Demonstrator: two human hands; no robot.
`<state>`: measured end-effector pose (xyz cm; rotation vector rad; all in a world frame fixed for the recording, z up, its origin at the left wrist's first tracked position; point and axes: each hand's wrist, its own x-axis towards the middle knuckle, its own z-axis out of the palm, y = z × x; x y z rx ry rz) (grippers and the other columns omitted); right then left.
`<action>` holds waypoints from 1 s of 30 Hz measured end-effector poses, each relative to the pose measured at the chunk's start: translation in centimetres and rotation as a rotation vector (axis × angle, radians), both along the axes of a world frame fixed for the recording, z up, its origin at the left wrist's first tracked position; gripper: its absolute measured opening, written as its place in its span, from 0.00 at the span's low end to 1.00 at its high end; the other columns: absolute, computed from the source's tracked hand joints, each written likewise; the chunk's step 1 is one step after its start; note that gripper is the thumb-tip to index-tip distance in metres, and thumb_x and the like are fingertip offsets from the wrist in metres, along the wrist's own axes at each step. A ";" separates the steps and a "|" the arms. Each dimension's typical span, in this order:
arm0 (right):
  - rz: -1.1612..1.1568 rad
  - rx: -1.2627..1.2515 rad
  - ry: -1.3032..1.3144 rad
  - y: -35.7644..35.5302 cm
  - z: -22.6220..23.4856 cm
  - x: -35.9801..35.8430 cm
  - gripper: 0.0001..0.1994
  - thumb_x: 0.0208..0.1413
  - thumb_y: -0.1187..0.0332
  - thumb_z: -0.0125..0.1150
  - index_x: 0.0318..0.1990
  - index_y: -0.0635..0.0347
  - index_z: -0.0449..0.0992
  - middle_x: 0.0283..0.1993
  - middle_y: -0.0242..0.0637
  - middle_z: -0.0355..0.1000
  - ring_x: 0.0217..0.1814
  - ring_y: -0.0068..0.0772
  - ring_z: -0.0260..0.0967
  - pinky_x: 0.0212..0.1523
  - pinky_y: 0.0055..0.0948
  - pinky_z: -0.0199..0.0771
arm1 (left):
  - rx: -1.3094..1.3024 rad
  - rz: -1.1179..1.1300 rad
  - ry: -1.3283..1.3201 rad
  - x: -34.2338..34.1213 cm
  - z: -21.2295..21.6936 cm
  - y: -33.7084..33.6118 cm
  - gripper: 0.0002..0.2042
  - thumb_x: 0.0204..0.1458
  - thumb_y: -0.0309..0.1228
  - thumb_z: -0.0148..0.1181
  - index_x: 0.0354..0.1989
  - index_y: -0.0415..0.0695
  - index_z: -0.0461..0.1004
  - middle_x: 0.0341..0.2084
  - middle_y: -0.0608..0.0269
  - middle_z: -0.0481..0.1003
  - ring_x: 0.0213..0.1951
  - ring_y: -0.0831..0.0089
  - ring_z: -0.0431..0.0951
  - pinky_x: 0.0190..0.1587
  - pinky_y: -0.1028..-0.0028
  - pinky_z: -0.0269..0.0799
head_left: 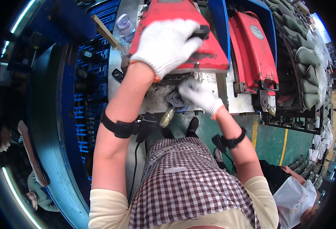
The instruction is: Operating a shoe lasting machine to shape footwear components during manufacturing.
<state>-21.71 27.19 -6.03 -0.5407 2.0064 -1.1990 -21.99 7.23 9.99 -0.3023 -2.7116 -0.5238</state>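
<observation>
The red cover is sitting at the far middle of the metal table, its scuffed, broader end facing near. The white-gloved left hand is lying across its top, fingers and thumb closing around a black handle on its right part. The white-gloved right hand is hovering or resting just nearer than the cover's near edge, fingers curled; it is blurring, so whether they are gripping anything I cannot tell. Just left of it, a round metal hub is showing, with a tape-wrapped lever pointing near, past the table's near edge.

A blue panel is standing close along the cover's right side, limiting room there; bare tabletop is lying to the left of the hub. Beyond the panel, a second red cover is resting, bearing a pale round badge with markings. A clear bottle is standing left of the first cover. Farther right, dark green curved pieces are filling a rack. A co-worker's white shirt, at near right, is carrying a coloured print.
</observation>
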 end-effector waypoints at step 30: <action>0.146 -0.039 0.874 -8.4 -1.3 4.7 0.28 0.58 0.57 0.62 0.64 0.57 0.69 0.61 0.49 0.70 0.71 0.59 0.58 0.73 0.59 0.49 | 2.322 0.638 0.151 23.6 -22.7 -10.0 0.19 0.54 0.33 0.56 0.55 0.44 0.73 0.49 0.59 0.78 0.52 0.61 0.78 0.59 0.58 0.74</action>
